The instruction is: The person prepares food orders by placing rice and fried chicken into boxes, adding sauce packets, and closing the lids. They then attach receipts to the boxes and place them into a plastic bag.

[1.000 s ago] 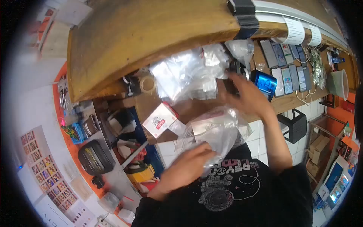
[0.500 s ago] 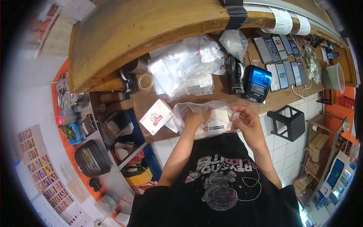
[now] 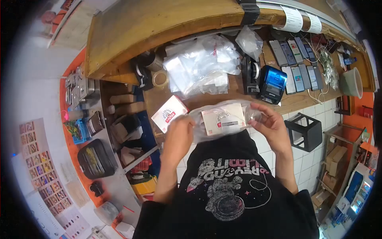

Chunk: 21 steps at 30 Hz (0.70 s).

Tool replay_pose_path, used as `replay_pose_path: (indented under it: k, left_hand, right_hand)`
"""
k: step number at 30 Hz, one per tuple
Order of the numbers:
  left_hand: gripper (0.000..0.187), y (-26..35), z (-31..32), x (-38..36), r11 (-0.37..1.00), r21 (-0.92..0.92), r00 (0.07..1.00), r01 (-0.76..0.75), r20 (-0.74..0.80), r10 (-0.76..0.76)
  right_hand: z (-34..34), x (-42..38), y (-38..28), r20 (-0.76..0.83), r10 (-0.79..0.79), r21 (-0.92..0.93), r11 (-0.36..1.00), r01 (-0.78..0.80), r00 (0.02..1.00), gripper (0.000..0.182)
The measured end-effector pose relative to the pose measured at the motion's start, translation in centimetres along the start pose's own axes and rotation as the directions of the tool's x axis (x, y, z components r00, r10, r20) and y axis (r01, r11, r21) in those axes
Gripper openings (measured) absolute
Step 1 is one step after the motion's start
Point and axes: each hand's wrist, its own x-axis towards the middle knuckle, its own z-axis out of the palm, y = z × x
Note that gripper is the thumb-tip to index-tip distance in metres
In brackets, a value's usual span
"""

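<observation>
A clear plastic bag hangs between my two hands at the counter's front edge, with a white and red printed box inside it. My left hand is closed on the bag's left edge, its fingers slightly blurred. On the other side, my right hand pinches the bag's right end between thumb and fingers. A second white and red box lies on the counter just beyond my left hand, partly covered by it.
Flat plastic bags are piled on the wooden counter, beside a tape roll. Farther right are a blue-topped printer and several phones. A black stool stands below the counter on the right.
My left hand has come out of the bag and moved left to its edge. The bagged box now shows its whole top face. The view has shifted slightly.
</observation>
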Motion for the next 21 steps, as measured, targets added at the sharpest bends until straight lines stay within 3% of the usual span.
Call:
replay_pose_path:
  k: [1, 3, 4, 5, 6, 7, 8, 9, 10, 11, 13, 15, 17, 18, 19, 20, 21]
  left_hand:
    - [0.016, 1.9, -1.8, 0.0, 0.998, -0.061, 1.0, -0.025, -0.004, 0.025]
    - [0.012, 3.0, -2.8, -0.2, 0.987, -0.158, 0.999, -0.04, -0.032, 0.035]
    - [0.012, 2.4, -2.9, -0.4, 0.987, -0.155, 0.998, -0.046, -0.037, 0.041]
    - [0.021, 1.0, -2.6, -1.2, 0.954, -0.297, 0.999, 0.04, 0.03, -0.032]
    - [0.036, -0.5, -2.2, -1.9, 0.893, -0.428, 0.989, 0.139, 0.113, -0.1]
    - [0.036, -2.5, -1.6, -2.3, 0.891, -0.428, 0.986, 0.153, 0.131, -0.106]
    - [0.062, -4.6, -0.9, -2.9, 0.868, -0.494, 0.997, 0.051, 0.073, -0.016]
    - [0.09, -5.7, -0.6, -3.4, 0.834, -0.55, 0.998, -0.052, 0.009, 0.067]
    - [0.132, -5.9, -0.6, -3.1, 0.953, -0.303, 0.999, 0.0, 0.05, 0.015]
    - [0.146, -6.5, 0.9, -2.7, 0.99, -0.141, 0.999, -0.021, 0.03, 0.025]
    - [0.151, -8.4, 5.8, -1.6, 0.983, -0.161, 0.996, -0.09, -0.022, 0.088]
    - [0.15, -9.2, 9.5, 0.7, 0.967, -0.223, 0.99, -0.126, 0.026, 0.135]
    - [0.124, -9.1, 12.8, 2.8, 0.794, -0.588, 0.988, -0.154, -0.071, 0.139]
    - [0.124, -9.8, 13.7, 3.6, 0.789, -0.597, 0.988, -0.149, -0.068, 0.136]
    - [0.104, -10.5, 14.5, 4.4, 0.89, -0.396, 0.974, -0.225, -0.111, 0.197]
    - [0.085, -10.8, 15.0, 5.0, 0.942, -0.169, 0.953, -0.29, -0.142, 0.268]
    - [0.085, -10.4, 15.0, 5.1, 0.942, -0.175, 0.954, -0.287, -0.143, 0.264]
  right_hand:
    - [0.0, -0.2, -0.3, 0.013, 0.001, -0.012, 1.0, -0.001, 1.0, 0.049]
    - [0.2, -0.1, -1.4, 0.052, -0.135, -0.24, 0.96, 0.144, 0.989, 0.047]
    - [0.4, -0.5, -2.0, 0.06, -0.103, -0.239, 0.964, 0.114, 0.993, 0.05]
    - [0.2, -0.6, -2.2, 0.054, -0.101, -0.236, 0.965, 0.111, 0.993, 0.05]
    - [-0.6, -0.9, -2.3, 0.155, -0.05, -0.294, 0.951, 0.094, 0.987, 0.055]
    - [-1.7, -1.2, -2.2, 0.251, 0.013, -0.351, 0.933, 0.079, 0.968, 0.06]
    - [-3.4, -0.8, -1.7, 0.302, 0.015, -0.503, 0.852, 0.146, 0.953, 0.074]
    - [-5.6, 0.1, -1.1, 0.295, 0.125, -0.533, 0.844, 0.055, 0.947, 0.09]
    - [-6.4, 1.2, -0.6, 0.286, 0.1, -0.712, 0.688, 0.141, 0.953, 0.096]
    - [-7.0, 2.3, -0.2, 0.285, 0.07, -0.848, 0.483, 0.218, 0.956, 0.102]
    - [-7.3, 5.7, 4.7, 0.333, -0.006, -0.825, 0.482, 0.294, 0.943, 0.112]
    - [-5.0, 8.4, 9.0, 0.41, -0.117, -0.741, 0.535, 0.405, 0.905, 0.107]
    - [-2.1, 11.0, 12.4, 0.591, -0.249, -0.658, 0.402, 0.637, 0.767, 0.097]
    - [-0.9, 12.0, 14.1, 0.486, -0.3, -0.743, 0.354, 0.568, 0.821, 0.088]
    - [0.0, 12.6, 15.5, 0.377, -0.354, -0.817, 0.308, 0.488, 0.856, 0.079]
    - [0.3, 13.3, 16.1, 0.38, -0.348, -0.82, 0.302, 0.486, 0.857, 0.079]
    - [0.6, 13.9, 16.6, 0.383, -0.312, -0.83, 0.296, 0.472, 0.869, 0.07]
